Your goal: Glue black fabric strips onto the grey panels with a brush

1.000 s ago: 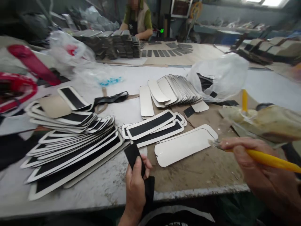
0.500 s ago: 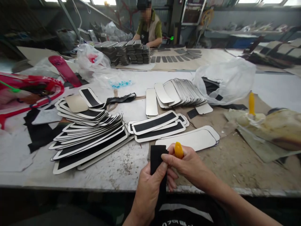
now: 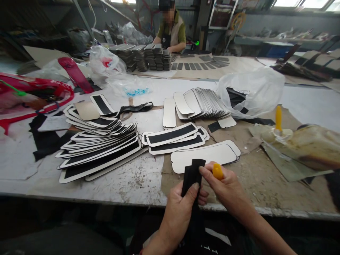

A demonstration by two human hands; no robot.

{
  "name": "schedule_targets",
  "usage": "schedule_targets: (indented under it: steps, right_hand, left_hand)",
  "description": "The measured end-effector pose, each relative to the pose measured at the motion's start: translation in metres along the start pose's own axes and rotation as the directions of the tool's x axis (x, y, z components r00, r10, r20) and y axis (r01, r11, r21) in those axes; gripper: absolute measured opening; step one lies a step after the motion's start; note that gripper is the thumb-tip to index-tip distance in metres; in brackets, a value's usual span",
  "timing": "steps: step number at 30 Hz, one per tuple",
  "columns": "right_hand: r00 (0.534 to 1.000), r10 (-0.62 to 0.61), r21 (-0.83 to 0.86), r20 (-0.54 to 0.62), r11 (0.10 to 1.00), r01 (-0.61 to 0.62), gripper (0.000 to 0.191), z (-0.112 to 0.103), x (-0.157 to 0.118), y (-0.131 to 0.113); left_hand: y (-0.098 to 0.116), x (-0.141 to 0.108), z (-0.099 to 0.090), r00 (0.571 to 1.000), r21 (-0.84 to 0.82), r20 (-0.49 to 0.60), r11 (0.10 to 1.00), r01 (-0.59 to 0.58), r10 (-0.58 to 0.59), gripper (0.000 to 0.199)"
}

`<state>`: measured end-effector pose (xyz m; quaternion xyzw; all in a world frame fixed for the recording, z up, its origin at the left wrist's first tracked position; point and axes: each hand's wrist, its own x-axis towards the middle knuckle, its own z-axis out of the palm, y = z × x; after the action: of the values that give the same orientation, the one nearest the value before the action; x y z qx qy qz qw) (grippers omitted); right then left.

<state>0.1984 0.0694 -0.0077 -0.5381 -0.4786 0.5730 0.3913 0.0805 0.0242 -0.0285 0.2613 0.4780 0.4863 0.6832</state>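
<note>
My left hand (image 3: 178, 209) is closed around a bundle of black fabric strips (image 3: 188, 179), held upright at the table's front edge. Between thumb and forefinger, my right hand (image 3: 230, 189) pinches one black strip (image 3: 198, 163) that sticks up beyond the others. The same hand keeps a yellow handle (image 3: 217, 171) in its curled fingers; the tool's other end is hidden. Just beyond both hands lie blank white panels (image 3: 204, 156). Farther back are white panels with black centres (image 3: 172, 134), and a fanned pile of more such panels (image 3: 101, 159) spreads to the left.
A stack of white panels (image 3: 207, 102) leans at mid-table beside a clear plastic bag (image 3: 260, 92). To the right stands a plastic-wrapped container (image 3: 305, 141) with a yellow handle (image 3: 278, 117) upright by it. A co-worker (image 3: 172, 32) works at the far table. Red bag at left (image 3: 34, 95).
One black strip has been pushed up past the rest of the bundle. Both hands appear farther right in view, and the scene has shifted slightly as the camera moved.
</note>
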Motion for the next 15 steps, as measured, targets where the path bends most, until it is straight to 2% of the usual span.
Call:
schedule_targets:
  steps: [3, 6, 9, 11, 13, 15]
  right_hand:
    - [0.967, -0.104, -0.189, -0.231, 0.98, 0.061, 0.036, -0.029, 0.0, 0.005]
    - [0.924, -0.098, -0.164, -0.371, 0.986, 0.039, 0.033, -0.05, 0.001, 0.011]
    - [0.903, -0.077, -0.072, -0.423, 0.996, 0.051, 0.036, -0.051, 0.002, 0.009]
    - [0.883, -0.1, 0.002, -0.458, 0.994, 0.113, 0.034, -0.046, 0.005, -0.001]
    - [0.84, -0.151, 0.07, -0.521, 0.973, 0.218, 0.03, -0.04, 0.01, -0.016]
    - [0.776, -0.228, 0.118, -0.588, 0.925, 0.362, 0.024, -0.041, 0.015, -0.032]
  left_hand:
    - [-0.007, -0.004, 0.003, 0.994, 0.113, 0.088, 0.992, 0.049, -0.059, 0.028]
    - [-0.013, -0.006, 0.004, 0.985, 0.282, 0.15, 0.959, 0.038, -0.083, 0.025]
    - [-0.015, -0.005, 0.005, 0.972, 0.42, 0.223, 0.907, -0.033, -0.068, 0.019]
    - [-0.016, -0.004, 0.005, 0.965, 0.482, 0.257, 0.873, -0.079, -0.055, 0.014]
    - [-0.017, -0.004, 0.003, 0.958, 0.536, 0.282, 0.838, -0.103, -0.062, 0.013]
    - [-0.019, -0.004, -0.004, 0.945, 0.562, 0.317, 0.819, -0.119, -0.08, 0.017]
